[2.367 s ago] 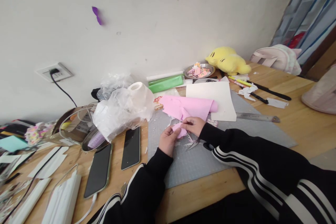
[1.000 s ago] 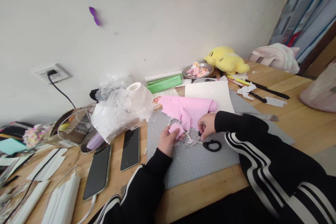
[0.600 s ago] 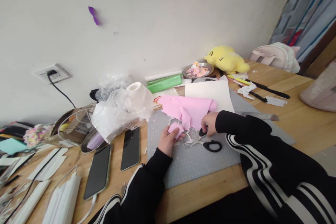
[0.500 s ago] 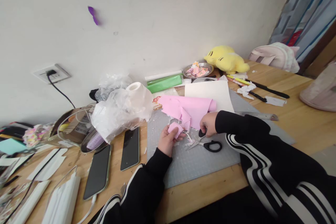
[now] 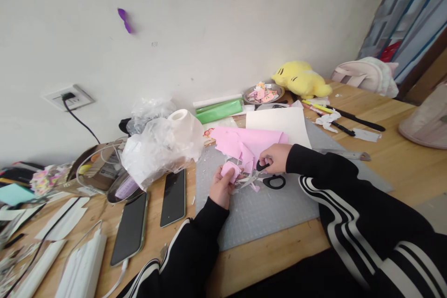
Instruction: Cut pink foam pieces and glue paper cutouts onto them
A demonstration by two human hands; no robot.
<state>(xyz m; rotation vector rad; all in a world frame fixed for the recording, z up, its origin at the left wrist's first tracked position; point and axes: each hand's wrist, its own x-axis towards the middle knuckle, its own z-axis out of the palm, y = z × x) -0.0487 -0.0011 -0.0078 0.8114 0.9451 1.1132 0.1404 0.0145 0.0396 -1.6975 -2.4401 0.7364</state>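
My left hand (image 5: 221,187) pinches a small piece of pink paper (image 5: 230,170), thumb on top, above the grey cutting mat (image 5: 251,223). In my right hand (image 5: 275,158) is one black handle of a pair of scissors (image 5: 253,177); the other handle loop hangs free below. The blades are spread and point left, their tips close to my left fingers and the pink piece. Whether the blades touch the paper I cannot tell. Behind both hands lies a larger pink sheet (image 5: 256,139) with a ragged cut edge. Small offcuts are scattered beneath the scissors.
Two phones (image 5: 173,198) lie left of the mat, beside a crumpled plastic bag (image 5: 150,149). At the back stand a metal dish (image 5: 281,91) of paper pieces and a yellow plush toy (image 5: 303,79). White paper (image 5: 289,121) and a clear ruler (image 5: 344,154) lie behind my right arm.
My right hand has shifted left with the scissors, bringing the blades up to the pink piece. A small pink scrap now shows under the scissors. My left hand has barely moved.
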